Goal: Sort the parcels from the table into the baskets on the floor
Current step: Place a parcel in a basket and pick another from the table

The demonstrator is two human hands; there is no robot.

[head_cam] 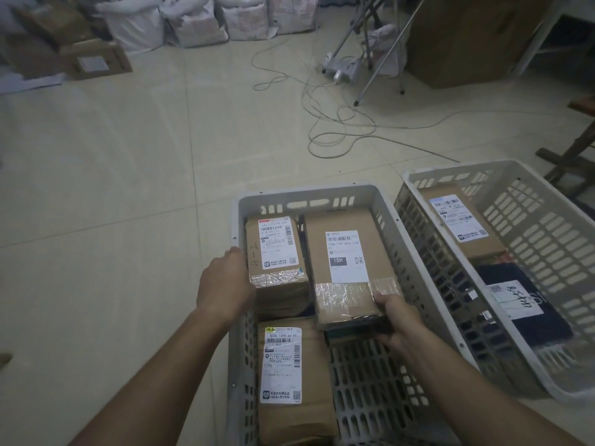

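Two grey plastic baskets stand on the tiled floor. The near basket (338, 196) holds three brown cardboard parcels. My left hand (223, 284) grips the left side of the parcel marked "4-2" (273, 252) at the basket's back left. My right hand (399, 320) holds the near end of the parcel labelled "15H" (346, 252), which lies at the back right. A third parcel (289, 375) lies at the front left. The right basket (531, 207) contains a brown parcel (460, 223) and a dark soft parcel (515, 304).
Loose cables (325, 123) snake over the floor beyond the baskets. White sacks (193, 24) and cardboard boxes (96, 59) line the far wall. A metal stand (380, 59) and a large carton (467, 40) stand at the back right. Wooden furniture legs (573, 156) are at right.
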